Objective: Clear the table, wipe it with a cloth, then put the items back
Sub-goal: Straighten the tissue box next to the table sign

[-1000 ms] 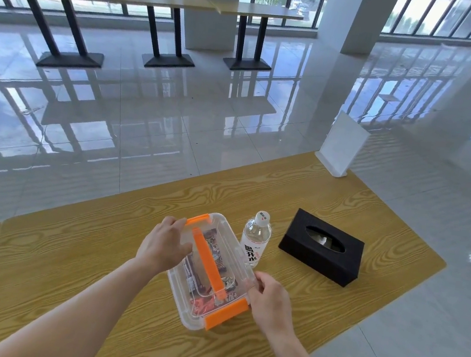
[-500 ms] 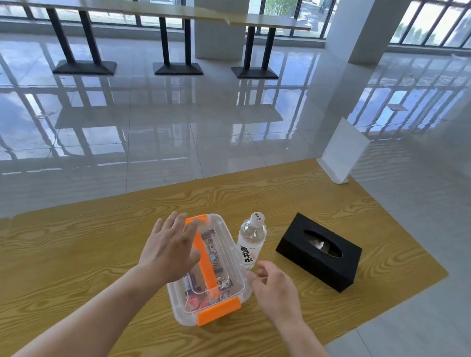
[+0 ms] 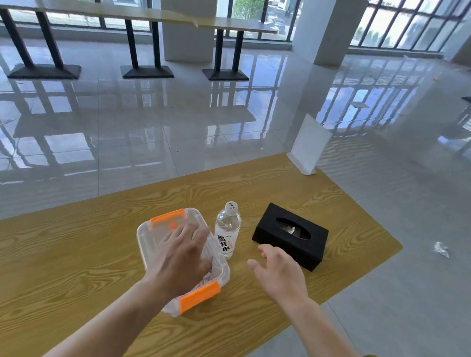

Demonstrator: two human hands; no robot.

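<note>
While reaching in from the near edge, both bare forearms angled up and toward the middle of the wood-grain surface [image 3: 37, 287]. Left hand [image 3: 180, 256] palm down, laid flat on the lid of a clear plastic box [image 3: 157, 228] with orange clips, fingers spread over its top, pressing rather than gripping. Right hand [image 3: 279, 269] raised just off the wood, loose and unclenched, fingers curled, holding nothing, thumb pointing left toward a water bottle [image 3: 226, 230]. Bottle upright, just right of the box, apparently touching or nearly so. Black tissue box [image 3: 289, 235] farther right, near the right hand. White sign stand [image 3: 308, 145] upright at the far right corner. Wide bare wood to the left and near side; right edge close behind the tissue box, glossy tiled floor [image 3: 145, 125] beyond.
</note>
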